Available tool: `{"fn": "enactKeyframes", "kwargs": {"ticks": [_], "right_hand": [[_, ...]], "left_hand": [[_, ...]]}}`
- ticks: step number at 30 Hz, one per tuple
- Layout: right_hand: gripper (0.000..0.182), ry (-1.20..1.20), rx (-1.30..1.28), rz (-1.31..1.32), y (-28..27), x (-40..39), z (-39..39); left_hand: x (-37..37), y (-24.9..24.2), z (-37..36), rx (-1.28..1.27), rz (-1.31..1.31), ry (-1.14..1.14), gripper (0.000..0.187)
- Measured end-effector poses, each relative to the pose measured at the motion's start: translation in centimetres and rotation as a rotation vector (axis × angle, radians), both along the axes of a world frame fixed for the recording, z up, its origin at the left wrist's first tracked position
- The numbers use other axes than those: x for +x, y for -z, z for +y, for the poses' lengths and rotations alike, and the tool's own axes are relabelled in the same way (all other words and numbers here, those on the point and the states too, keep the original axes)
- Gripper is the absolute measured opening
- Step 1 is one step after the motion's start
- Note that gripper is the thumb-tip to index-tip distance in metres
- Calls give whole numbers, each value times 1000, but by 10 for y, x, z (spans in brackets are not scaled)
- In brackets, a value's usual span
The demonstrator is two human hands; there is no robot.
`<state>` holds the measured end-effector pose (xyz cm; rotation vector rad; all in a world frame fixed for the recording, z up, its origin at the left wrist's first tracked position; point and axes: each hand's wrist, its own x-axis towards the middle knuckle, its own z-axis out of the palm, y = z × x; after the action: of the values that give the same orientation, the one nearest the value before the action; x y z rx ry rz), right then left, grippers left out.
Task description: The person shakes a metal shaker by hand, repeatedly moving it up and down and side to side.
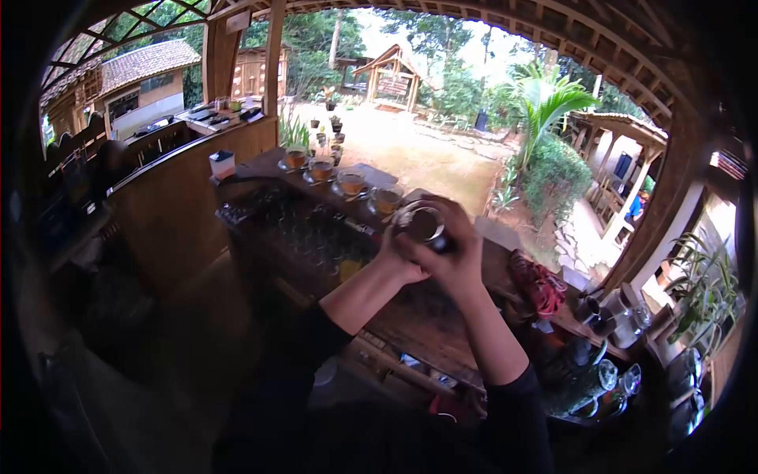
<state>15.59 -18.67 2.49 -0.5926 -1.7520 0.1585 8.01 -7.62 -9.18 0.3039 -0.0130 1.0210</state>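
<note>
Both of my hands are raised over the wooden counter, close together around a round metal container with an open top (422, 223). My right hand (458, 245) wraps its right side, fingers over the far rim and thumb across the near side. From the left and below, my left hand (400, 257) presses against the same container; its fingers are partly hidden. Just beyond and to the left, glass cups of amber drink on saucers stand in a row, among them one cup (387, 199) nearest my hands and another (350, 182) beside it.
Rows of empty glasses (316, 245) stand on a lower level at the left. A red cloth bundle (538, 286) lies at the right, near metal pots (588, 310) and glass jugs (594, 381). A white-lidded container (223, 164) sits at the far left corner.
</note>
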Motion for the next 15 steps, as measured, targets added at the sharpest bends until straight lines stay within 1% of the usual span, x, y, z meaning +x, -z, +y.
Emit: {"fn": "enactKeyframes", "kwargs": {"ticks": [1, 3, 4, 5, 7, 8, 10, 11, 13, 14, 15], "right_hand": [[35, -11, -6, 3, 1, -9, -6], [29, -108, 401, -276, -8, -20, -33], [28, -81, 635, -336, 0, -31, -49], [27, -51, 858, -391, 8, -43, -64], [24, -394, 1214, -430, 3, -60, -79], [24, -398, 1211, -427, 1, -65, -72], [30, -249, 751, -493, -4, -71, -44], [33, -178, 514, -517, -1, -79, -28], [36, -129, 314, -98, 26, -115, 37], [36, -130, 313, -98, 30, -123, 33], [37, -89, 266, -27, 32, -128, 27]], "left_hand": [[-21, -53, -49, -190, 110, -37, 49], [-54, -23, -21, 324, -136, 246, 49], [-77, -69, -70, 274, -64, 311, 58], [-84, -84, -90, 278, -65, 308, 58], [-96, -93, -108, 917, -259, 51, 54], [-106, -90, -100, 914, -257, 47, 54], [-131, -68, -67, 701, -129, 149, 67], [-145, -54, -45, 495, -88, 203, 59], [-40, -42, -42, 307, -1327, -443, 52], [-65, -23, -36, 307, -1328, -444, 52], [-111, -6, -23, 139, -704, -287, 52]]}}
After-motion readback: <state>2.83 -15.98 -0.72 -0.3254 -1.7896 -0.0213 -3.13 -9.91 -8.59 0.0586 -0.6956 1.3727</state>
